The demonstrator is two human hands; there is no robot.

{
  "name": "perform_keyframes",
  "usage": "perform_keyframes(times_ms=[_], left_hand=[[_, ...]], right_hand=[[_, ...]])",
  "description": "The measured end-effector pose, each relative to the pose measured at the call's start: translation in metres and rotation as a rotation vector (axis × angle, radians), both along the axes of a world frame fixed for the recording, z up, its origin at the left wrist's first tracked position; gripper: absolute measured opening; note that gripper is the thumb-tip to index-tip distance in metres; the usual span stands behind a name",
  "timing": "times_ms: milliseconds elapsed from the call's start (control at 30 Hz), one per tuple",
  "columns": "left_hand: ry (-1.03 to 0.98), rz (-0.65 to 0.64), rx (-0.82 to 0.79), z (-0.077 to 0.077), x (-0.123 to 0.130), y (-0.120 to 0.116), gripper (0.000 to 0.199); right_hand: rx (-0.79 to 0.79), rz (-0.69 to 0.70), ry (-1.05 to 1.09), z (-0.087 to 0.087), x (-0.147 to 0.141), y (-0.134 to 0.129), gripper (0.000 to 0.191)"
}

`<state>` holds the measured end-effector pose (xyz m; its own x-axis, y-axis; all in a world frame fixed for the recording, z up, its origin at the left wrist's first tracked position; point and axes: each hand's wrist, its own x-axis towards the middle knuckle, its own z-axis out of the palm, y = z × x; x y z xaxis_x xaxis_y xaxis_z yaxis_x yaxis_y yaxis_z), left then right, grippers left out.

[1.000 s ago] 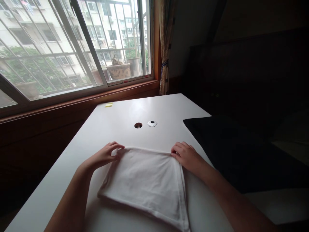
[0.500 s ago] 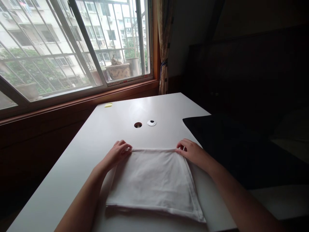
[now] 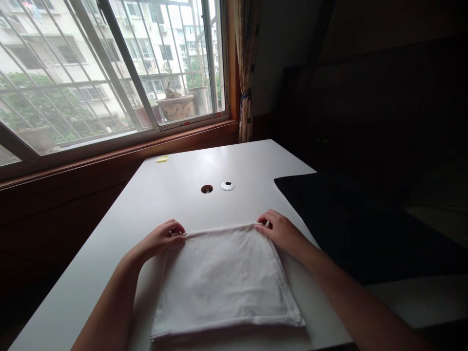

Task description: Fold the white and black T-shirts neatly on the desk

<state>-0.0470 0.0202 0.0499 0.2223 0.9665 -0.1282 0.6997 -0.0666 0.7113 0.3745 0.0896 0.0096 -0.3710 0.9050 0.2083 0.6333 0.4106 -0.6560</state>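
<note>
A folded white cloth [image 3: 226,282] lies on the white table [image 3: 171,195], its near edge toward me and slight creases across its top. At its far left corner my left hand [image 3: 166,236] pinches the edge between thumb and fingers. My right hand [image 3: 276,229] grips the far right corner in the same way. The far edge runs fairly straight between both hands, a little higher on the right.
Beyond the cloth are a round hole [image 3: 206,189] and a white ring-shaped cover [image 3: 227,185] in the tabletop. A yellow sticky note [image 3: 162,159] is at the far left edge. Dark fabric [image 3: 351,219] covers the right side. A barred window and a tied curtain [image 3: 245,97] stand behind.
Both hands and the cloth have shifted left. My left hand has also come slightly nearer, turning the cloth a little; its near left corner is lower and its near right corner higher in view.
</note>
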Motion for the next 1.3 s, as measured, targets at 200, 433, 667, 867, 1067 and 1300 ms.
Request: perform_keyframes(times_ms=[200,433,667,867,1067,1300], left_hand=[[-0.11,0.017,-0.014,0.002,0.008,-0.002,0.02],[-0.195,0.032,-0.096,0.005,0.007,-0.006,0.028],[-0.087,0.067,-0.01,-0.009,0.005,0.002,0.039],[-0.031,0.043,0.091,-0.011,0.007,0.002,0.036],[-0.032,0.048,0.113,-0.009,0.008,0.002,0.031],[-0.043,0.058,0.141,-0.015,0.004,0.003,0.028]], right_hand=[[-0.002,0.074,0.073,0.01,0.002,-0.003,0.001],[-0.106,0.07,0.048,0.013,0.002,-0.009,0.029],[-0.069,0.037,0.181,0.007,-0.002,-0.004,0.022],[-0.078,-0.051,0.279,0.006,-0.01,-0.007,0.026],[-0.084,-0.122,0.229,-0.005,-0.008,-0.001,0.026],[-0.027,-0.138,0.197,-0.006,-0.01,-0.001,0.024]])
